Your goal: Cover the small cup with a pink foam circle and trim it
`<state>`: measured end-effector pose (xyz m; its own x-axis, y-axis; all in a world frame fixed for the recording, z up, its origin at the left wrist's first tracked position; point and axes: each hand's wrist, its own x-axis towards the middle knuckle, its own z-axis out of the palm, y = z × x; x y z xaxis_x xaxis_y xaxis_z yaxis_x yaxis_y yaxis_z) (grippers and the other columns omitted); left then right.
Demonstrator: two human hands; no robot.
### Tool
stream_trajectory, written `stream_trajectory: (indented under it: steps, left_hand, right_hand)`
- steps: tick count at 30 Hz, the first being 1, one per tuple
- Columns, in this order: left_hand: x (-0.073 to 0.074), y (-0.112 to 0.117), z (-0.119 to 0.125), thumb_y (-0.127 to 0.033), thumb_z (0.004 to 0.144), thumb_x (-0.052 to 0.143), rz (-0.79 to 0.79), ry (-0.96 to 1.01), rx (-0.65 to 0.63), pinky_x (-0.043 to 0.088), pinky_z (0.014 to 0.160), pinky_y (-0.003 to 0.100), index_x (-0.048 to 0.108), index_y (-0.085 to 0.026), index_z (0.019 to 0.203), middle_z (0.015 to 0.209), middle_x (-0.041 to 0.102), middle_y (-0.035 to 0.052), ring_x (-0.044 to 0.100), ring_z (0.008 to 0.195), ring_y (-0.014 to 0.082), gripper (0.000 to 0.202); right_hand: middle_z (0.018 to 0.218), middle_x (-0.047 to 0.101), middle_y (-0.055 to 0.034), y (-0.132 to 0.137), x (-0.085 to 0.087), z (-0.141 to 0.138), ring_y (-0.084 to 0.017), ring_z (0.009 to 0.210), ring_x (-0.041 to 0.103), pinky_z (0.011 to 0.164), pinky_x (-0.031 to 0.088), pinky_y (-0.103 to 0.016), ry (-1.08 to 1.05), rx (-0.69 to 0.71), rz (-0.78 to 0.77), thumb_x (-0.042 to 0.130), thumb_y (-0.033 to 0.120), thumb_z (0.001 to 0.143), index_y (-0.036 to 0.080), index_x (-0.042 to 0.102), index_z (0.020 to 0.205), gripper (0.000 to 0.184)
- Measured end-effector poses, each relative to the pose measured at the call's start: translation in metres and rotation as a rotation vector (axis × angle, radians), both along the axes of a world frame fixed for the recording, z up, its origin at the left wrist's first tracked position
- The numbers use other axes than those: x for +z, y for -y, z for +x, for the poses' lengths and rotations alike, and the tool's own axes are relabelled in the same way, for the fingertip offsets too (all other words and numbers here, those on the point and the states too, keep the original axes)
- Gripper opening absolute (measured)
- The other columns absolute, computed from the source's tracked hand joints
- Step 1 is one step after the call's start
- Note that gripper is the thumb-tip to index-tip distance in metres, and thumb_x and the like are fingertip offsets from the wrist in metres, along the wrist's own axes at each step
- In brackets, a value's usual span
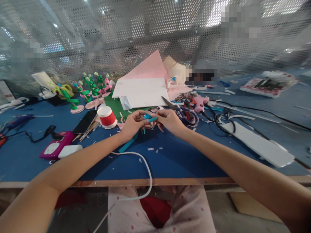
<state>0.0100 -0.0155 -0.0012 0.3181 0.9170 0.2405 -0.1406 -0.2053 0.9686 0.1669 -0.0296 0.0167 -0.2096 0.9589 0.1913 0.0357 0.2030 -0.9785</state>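
Note:
Both hands meet above the near middle of the desk, fingers pinched together. Between their fingertips is a bright blue paper strip point(128, 144), bent or folded where they grip it, its tail slanting down to the desk at the left. My left hand point(133, 124) is closed on the strip from the left side. From the other side, my right hand point(170, 122) also pinches it. The fingers partly hide the folded part. Just behind the right hand lie scissors point(170, 103) with dark blades, among paper scraps. A white cup with a red band point(107, 117) stands left of the left hand.
White sheets point(145, 92) and pink paper point(148, 66) lie behind the hands. Green-ribboned stick models point(91, 85) stand at back left. A magenta power socket point(58, 144), a phone point(85, 122) and thin sticks lie left. A pink glue gun point(201, 103) and its cable lie right.

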Motion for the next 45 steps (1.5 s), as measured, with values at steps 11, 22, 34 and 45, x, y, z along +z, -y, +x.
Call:
stream_trajectory:
  steps: [11, 22, 34, 45]
  left_hand:
    - [0.002, 0.001, 0.002, -0.034, 0.051, 0.082, -0.027, -0.005, -0.007, 0.04, 0.04, 0.016, 0.058, -0.015, 0.088, 0.057, 0.057, -0.0067, 0.053, 0.045, 0.0058, 0.048]
    - [0.004, 0.003, 0.001, -0.032, 0.056, 0.08, -0.007, -0.002, -0.008, 0.044, 0.043, 0.018, 0.06, -0.014, 0.087, 0.06, 0.058, -0.0048, 0.054, 0.046, 0.006, 0.04]
    - [0.002, 0.003, 0.003, -0.029, 0.055, 0.079, -0.055, -0.08, -0.173, 0.044, 0.046, 0.021, 0.062, -0.013, 0.081, 0.057, 0.06, -0.0031, 0.052, 0.046, 0.0072, 0.034]
    - [0.001, 0.001, 0.001, -0.024, 0.059, 0.075, -0.097, -0.199, -0.222, 0.044, 0.048, 0.02, 0.06, -0.014, 0.083, 0.056, 0.059, -0.0057, 0.052, 0.046, 0.006, 0.03]
  right_hand:
    - [0.037, 0.048, 0.0069, -0.003, -0.003, -0.001, -0.004, 0.027, 0.039, 0.027, 0.031, -0.018, -0.089, 0.049, -0.109, 0.069, 0.058, 0.063, 0.017, 0.051, 0.058, 0.045]
    - [0.043, 0.051, 0.0033, -0.005, -0.007, 0.001, -0.007, 0.03, 0.042, 0.03, 0.033, -0.022, -0.003, 0.052, -0.064, 0.055, 0.075, 0.063, 0.018, 0.049, 0.059, 0.057]
    - [0.053, 0.04, 0.0031, -0.009, 0.005, 0.019, -0.008, 0.052, 0.036, 0.051, 0.029, -0.024, 0.58, -0.062, 0.542, 0.047, 0.067, 0.075, 0.02, 0.037, 0.055, 0.053]
    - [0.05, 0.032, 0.0049, -0.007, 0.004, 0.018, -0.007, 0.048, 0.03, 0.048, 0.022, -0.024, 0.671, 0.124, 0.579, 0.038, 0.068, 0.079, 0.02, 0.035, 0.054, 0.055]
